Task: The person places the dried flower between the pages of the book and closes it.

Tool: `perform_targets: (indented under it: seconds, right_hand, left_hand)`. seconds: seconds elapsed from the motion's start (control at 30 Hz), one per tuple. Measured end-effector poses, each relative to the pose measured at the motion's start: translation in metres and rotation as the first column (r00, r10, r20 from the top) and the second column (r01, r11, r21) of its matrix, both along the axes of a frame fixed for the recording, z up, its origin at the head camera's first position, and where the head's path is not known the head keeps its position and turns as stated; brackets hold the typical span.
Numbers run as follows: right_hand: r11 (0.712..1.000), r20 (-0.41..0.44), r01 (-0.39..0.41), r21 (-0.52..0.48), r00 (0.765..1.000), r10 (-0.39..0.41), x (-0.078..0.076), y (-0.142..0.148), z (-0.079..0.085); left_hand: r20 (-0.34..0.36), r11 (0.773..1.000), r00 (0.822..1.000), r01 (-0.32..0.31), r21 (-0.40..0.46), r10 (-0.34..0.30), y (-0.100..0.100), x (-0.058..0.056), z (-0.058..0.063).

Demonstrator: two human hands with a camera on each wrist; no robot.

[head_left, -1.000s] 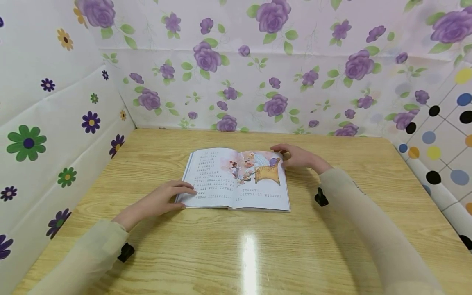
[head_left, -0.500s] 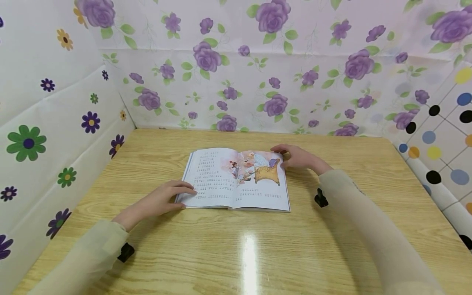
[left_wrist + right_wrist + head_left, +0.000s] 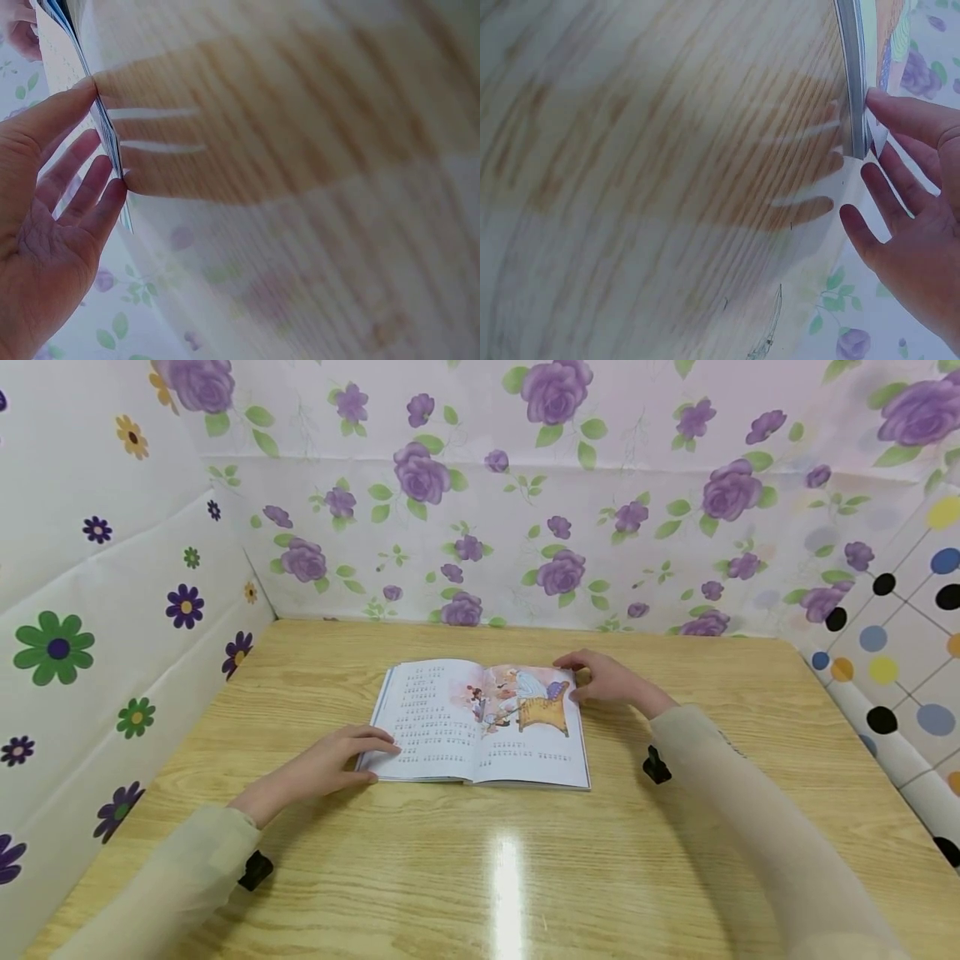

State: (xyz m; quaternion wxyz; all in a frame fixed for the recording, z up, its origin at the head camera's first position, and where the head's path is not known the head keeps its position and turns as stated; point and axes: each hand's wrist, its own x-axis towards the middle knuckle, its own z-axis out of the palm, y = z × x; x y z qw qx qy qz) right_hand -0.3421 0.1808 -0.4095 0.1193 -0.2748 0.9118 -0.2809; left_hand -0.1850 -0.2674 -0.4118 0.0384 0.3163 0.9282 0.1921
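Observation:
A picture book [image 3: 438, 760] lies spread open on the wooden table, printed text on its left page and a colourful illustration on its right page [image 3: 532, 768]. My left hand [image 3: 330, 762] rests at the lower left corner, fingers loosely extended over the page and thumb at the edge. In the left wrist view the left thumb [image 3: 67, 109] touches the layered page edges. At the upper right corner is my right hand [image 3: 607, 679]. The right wrist view shows a raised page corner [image 3: 880, 140] pinched between the right thumb [image 3: 907, 116] and index finger.
The wooden table [image 3: 420, 877] extends around the book, with a bright reflection in front. Floral cloth [image 3: 487, 527] hangs behind, with patterned cloth walls at left [image 3: 142, 635] and right [image 3: 911, 693]. Small black devices sit at the left wrist [image 3: 257, 870] and right wrist [image 3: 656, 765].
The right hand has shifted very slightly to the right along the book's top corner. The left hand and the open book have stayed in place.

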Motion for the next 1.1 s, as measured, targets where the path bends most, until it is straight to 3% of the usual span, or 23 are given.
perform_targets:
  seconds: [0.33,0.53,0.87,1.1]
  right_hand:
    - [0.999,-0.057,0.038,0.025,0.998,-0.036,0.0,-0.001,0.002]
    - [0.998,-0.049,0.06,0.008,0.997,-0.06,0.001,0.001,-0.002]
    - [0.995,-0.033,0.079,-0.054,0.996,-0.081,0.009,0.0,-0.001]
    - [0.989,-0.091,0.093,-0.113,0.99,-0.103,0.011,0.001,0.005]
  left_hand:
    - [-0.015,1.0,1.0,0.009,0.001,-0.009,0.0,-0.001,-0.001]
    - [-0.012,1.0,1.0,0.017,-0.001,-0.017,0.0,-0.001,-0.001]
    - [-0.02,1.0,1.0,0.01,-0.009,-0.01,0.0,-0.001,-0.002]
    - [-0.012,1.0,1.0,0.007,-0.003,-0.007,0.0,0.0,-0.001]
